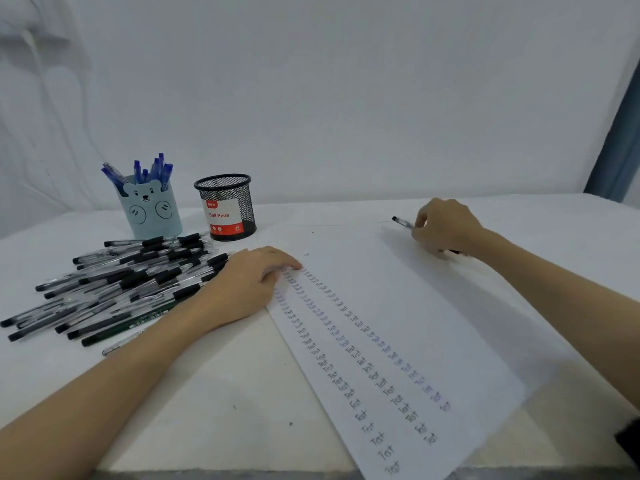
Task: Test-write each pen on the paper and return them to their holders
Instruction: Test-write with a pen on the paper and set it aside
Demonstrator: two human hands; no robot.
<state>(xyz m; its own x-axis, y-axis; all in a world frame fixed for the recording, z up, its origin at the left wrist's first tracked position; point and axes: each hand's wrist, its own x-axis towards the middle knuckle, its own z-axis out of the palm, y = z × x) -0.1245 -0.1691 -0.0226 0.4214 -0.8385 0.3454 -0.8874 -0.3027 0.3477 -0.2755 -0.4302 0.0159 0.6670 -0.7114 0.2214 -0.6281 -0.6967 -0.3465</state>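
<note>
Head view, read from left to right. Far left: heap of black pens (128, 282) lying loose on the table (221, 393), long axes mostly running from near-left to far-right, caps toward the left. Behind the heap, a pale blue bear holder (150, 211) standing upright with blue pens (149, 169) in it; just beside that, to the right, a black mesh holder (227, 206) with a red and white "Ball Pens" label, no pen visible above its rim.

Next, left hand (249, 284) resting palm down, fingers fairly straight and holding nothing, fingertips pressing the upper left part of the paper (433, 306), wrist touching the edge of the heap. Paper lying slantwise, three columns of small "Test" marks running from far-left to near-right.

Further right, right hand (445, 225) curled around one black pen (403, 222), capped end pointing left and away, hand at the paper's far right corner. Tip hidden under the hand, so contact with the sheet cannot be told.

Deciding relation: mesh holder well to the left of the held pen and slightly farther back, with the pen's long axis already aimed roughly that way; left hand nearer both holders, right hand carrying the pen. Probably still writing or about to.

Surface: white, smooth, with a few dark specks. Room: plain white draped backdrop, grey-blue curtain edge (620, 143) at far right.
</note>
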